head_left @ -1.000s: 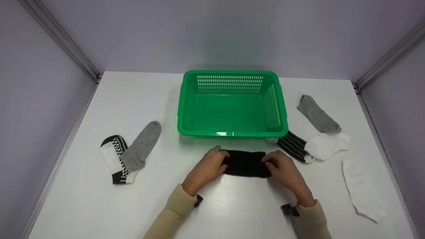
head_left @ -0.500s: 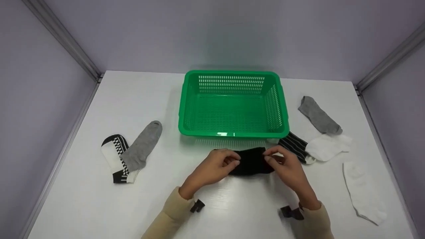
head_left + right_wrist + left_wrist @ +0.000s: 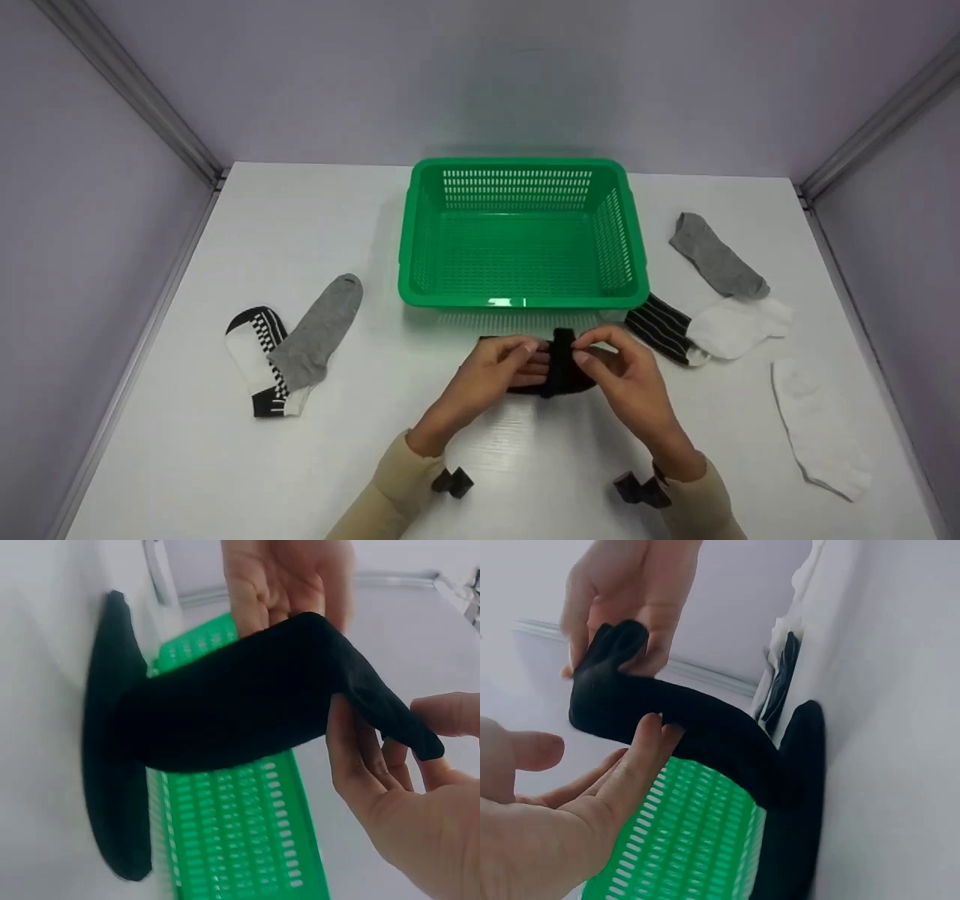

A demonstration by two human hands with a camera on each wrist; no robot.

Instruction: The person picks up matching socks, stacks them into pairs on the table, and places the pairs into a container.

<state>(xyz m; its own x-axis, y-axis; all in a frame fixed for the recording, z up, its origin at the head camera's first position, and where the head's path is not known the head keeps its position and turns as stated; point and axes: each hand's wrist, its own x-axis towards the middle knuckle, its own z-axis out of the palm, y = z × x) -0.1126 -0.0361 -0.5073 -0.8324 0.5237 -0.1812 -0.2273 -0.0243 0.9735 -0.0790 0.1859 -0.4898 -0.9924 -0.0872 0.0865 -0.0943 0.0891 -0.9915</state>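
Observation:
A black sock (image 3: 559, 364) is lifted in front of the green basket, its upper part raised and bent over while its lower part lies on the table. My right hand (image 3: 634, 386) pinches the raised end between thumb and fingers; the right wrist view shows that grip on the black sock (image 3: 240, 701) closely. Straight fingers of my left hand (image 3: 480, 379) touch the sock's side, the thumb standing apart from it, as the left hand (image 3: 577, 802) shows in the left wrist view. Whether one sock or a stacked pair is there, I cannot tell.
The green basket (image 3: 523, 302) stands behind the hands. Left on the table (image 3: 172, 465) lie a grey sock (image 3: 319, 330) and a checkered black-and-white sock (image 3: 247, 352). To the right are another grey sock (image 3: 718, 255), a striped black sock (image 3: 658, 328) and white socks (image 3: 739, 328).
The black sock lay flat between both hands; its right end has since been raised and brought leftward by my right hand. The left thumb and fingers have spread apart.

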